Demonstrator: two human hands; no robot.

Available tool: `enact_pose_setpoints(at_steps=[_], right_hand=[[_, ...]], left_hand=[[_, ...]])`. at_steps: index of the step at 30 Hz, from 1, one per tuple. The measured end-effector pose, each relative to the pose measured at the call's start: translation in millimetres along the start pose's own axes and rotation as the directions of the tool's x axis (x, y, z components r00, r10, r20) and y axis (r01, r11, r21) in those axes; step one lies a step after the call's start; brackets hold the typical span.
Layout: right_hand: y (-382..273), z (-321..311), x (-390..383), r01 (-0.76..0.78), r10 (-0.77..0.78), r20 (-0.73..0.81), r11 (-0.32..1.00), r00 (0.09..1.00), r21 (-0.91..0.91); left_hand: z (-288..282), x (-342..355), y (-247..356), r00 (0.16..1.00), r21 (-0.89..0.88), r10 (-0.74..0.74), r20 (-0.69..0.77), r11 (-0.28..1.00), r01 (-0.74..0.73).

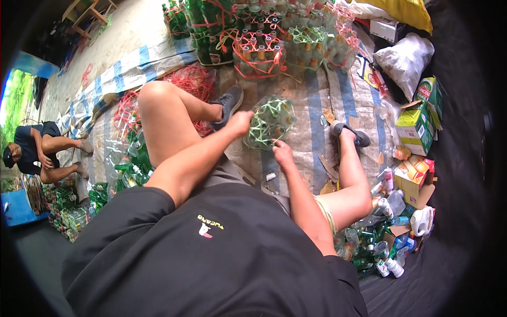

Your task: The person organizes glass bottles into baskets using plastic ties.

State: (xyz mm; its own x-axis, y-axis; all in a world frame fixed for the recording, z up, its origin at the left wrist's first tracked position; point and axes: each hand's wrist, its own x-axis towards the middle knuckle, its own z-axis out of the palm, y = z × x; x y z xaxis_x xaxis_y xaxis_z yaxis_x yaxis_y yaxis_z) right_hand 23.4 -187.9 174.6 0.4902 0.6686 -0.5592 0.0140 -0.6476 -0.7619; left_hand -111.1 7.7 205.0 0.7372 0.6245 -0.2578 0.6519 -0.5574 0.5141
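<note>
Between my legs stands a round bundle of clear glass bottles, their mouths up, laced over the top with green plastic cord. My left hand is closed at the bundle's left edge, where the cord runs to its fingers. At the near edge, my right hand pinches with its fingertips against the bundle; what lies in the pinch is too small to make out.
Beyond are tied bottle bundles and green bottles. Red cord lies in a heap by my left leg. Loose bottles and cans and cartons line the right. Another person sits at far left.
</note>
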Motion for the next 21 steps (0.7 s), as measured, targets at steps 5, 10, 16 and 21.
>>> enact_pose_setpoints(at_steps=[5, 10, 16, 21], right_hand=[[22.6, 24.0, 11.5, 0.086, -0.091, -0.167, 0.996, 0.982, -0.036], [10.2, 10.9, 4.4, -0.102, 0.088, -0.07, 0.968, 0.994, -0.227], [21.5, 7.7, 19.0, 0.029, -0.069, -0.128, 0.955, 0.989, -0.294], [62.6, 23.0, 47.9, -0.033, -0.052, -0.21, 0.922, 0.976, -0.385]], left_hand=[[-36.5, 19.4, 33.0, 0.977, 0.01, 0.115, -0.177, 0.993, -0.115], [-30.0, -10.6, 87.7, 0.939, 0.188, 0.343, -0.022, 0.924, -0.333], [2.4, -4.1, 102.4, 0.87, 0.206, 0.172, 0.462, 0.933, -0.294], [-0.4, 18.7, 139.0, 0.689, 0.197, -0.03, 0.724, 0.966, -0.165]])
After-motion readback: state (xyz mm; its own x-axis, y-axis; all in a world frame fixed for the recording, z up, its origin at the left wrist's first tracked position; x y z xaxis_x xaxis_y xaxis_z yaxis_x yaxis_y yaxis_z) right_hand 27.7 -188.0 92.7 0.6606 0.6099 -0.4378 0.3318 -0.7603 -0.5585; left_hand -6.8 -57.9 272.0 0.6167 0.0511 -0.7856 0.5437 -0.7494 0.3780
